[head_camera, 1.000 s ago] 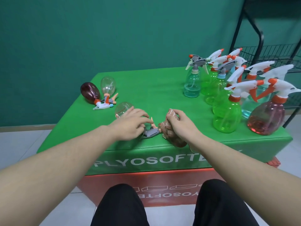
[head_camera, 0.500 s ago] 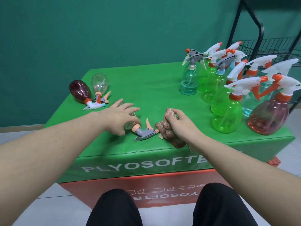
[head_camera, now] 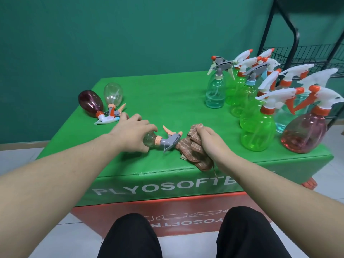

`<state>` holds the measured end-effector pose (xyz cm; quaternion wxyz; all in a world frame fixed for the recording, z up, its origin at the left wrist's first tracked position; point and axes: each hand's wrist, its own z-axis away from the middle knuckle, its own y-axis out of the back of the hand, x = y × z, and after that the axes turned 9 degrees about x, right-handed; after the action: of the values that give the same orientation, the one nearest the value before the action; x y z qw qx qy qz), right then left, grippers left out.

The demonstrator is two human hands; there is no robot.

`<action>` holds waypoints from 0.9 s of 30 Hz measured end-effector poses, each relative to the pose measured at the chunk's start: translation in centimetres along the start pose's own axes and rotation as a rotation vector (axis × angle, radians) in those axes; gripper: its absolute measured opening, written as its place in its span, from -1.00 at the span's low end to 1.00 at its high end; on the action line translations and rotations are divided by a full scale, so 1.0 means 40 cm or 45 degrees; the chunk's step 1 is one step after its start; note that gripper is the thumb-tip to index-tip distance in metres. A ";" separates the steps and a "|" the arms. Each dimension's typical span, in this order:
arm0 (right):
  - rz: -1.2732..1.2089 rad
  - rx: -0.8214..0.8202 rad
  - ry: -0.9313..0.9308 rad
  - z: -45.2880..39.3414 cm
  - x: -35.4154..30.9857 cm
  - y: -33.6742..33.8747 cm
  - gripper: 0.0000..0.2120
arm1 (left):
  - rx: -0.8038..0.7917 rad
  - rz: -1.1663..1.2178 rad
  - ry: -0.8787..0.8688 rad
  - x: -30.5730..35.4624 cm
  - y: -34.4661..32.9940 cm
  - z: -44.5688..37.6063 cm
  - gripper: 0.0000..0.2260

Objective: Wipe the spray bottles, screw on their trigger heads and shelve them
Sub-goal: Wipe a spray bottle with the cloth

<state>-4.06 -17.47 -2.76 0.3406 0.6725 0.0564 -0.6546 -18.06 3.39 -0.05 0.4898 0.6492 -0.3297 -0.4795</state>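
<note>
The clear spray bottle (head_camera: 149, 141) lies on its side near the front edge of the green table (head_camera: 167, 94), its grey trigger head (head_camera: 170, 141) pointing toward three o'clock. The left hand (head_camera: 133, 132) covers its body with fingers curled over it — whether it really grips, I cannot tell. The right hand (head_camera: 210, 141) clutches a brown cloth (head_camera: 193, 146) just beside the nozzle. The bottle looks empty, so probably light, thin-walled and prone to roll — best held round the belly, not the trigger.
</note>
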 end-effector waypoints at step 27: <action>-0.427 -0.072 -0.318 0.031 -0.065 -0.040 -0.76 | 0.022 0.494 0.125 -0.014 -0.009 0.176 -0.19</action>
<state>-6.30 -15.96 -0.86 0.2498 0.5576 0.1432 -0.7786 -24.91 1.74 -0.63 0.5829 0.6002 -0.4286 -0.3410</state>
